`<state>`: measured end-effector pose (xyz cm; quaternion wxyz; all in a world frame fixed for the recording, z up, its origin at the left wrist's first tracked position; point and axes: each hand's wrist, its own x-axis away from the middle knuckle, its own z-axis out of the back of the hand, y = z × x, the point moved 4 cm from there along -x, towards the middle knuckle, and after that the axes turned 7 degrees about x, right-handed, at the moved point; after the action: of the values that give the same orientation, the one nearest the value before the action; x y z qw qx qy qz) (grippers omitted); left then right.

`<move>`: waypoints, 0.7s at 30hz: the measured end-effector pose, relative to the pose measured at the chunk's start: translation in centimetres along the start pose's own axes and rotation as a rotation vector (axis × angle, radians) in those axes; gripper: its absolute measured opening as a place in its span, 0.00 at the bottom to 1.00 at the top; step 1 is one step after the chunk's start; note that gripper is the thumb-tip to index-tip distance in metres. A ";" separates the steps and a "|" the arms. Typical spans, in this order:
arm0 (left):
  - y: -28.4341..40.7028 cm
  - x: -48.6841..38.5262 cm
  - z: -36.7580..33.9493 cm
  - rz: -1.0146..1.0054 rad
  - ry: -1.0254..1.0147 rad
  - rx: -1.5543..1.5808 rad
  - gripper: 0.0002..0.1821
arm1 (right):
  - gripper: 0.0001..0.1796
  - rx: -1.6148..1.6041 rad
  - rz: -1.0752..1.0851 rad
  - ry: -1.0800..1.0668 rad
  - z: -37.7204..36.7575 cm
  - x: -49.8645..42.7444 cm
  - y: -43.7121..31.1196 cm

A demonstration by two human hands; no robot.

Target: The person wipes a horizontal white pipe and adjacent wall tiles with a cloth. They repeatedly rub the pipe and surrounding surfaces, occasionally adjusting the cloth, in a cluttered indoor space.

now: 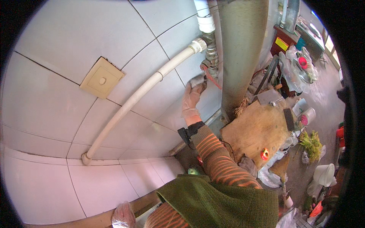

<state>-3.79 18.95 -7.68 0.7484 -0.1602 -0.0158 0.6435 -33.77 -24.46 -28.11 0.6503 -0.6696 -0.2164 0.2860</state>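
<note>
My right hand (191, 99), in a thin clear plastic glove, is raised to the tiled wall. It holds a greyish-white wad (197, 81), perhaps a cloth or sponge, just beneath a metal pipe fitting (211, 54) with a red lever handle (212, 78). From that fitting a cream plastic pipe (128, 99) curves down along the wall. My left hand (124, 215), also gloved in plastic, is low at the left by a brown ledge (95, 220); its fingers are not clear, and I cannot tell whether it holds anything.
A beige wall switch (102, 81) is left of the pipe. A thick vertical column (242, 51) stands right of the fitting. Beyond it are a wooden board (253, 128) bearing a small red object (264, 154), plastic bags (299, 67), a broom (281, 168) and leafy greens (311, 145).
</note>
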 end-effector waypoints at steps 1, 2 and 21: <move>-0.1 0.1 -0.2 0.005 -0.016 0.009 0.18 | 0.35 0.093 0.194 0.000 -0.1 -0.3 -1.7; -0.2 0.2 -0.4 -0.001 -0.027 0.031 0.17 | 0.35 0.152 0.314 0.002 -0.4 -0.7 -3.7; 0.7 -1.4 0.3 0.007 -0.057 0.069 0.15 | 0.34 0.059 0.456 0.155 1.9 -4.4 -12.9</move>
<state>-4.78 17.74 -7.32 0.7504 -0.1160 -0.0143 0.6506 -37.20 -25.17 -14.84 0.6028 -0.7019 -0.0004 0.3794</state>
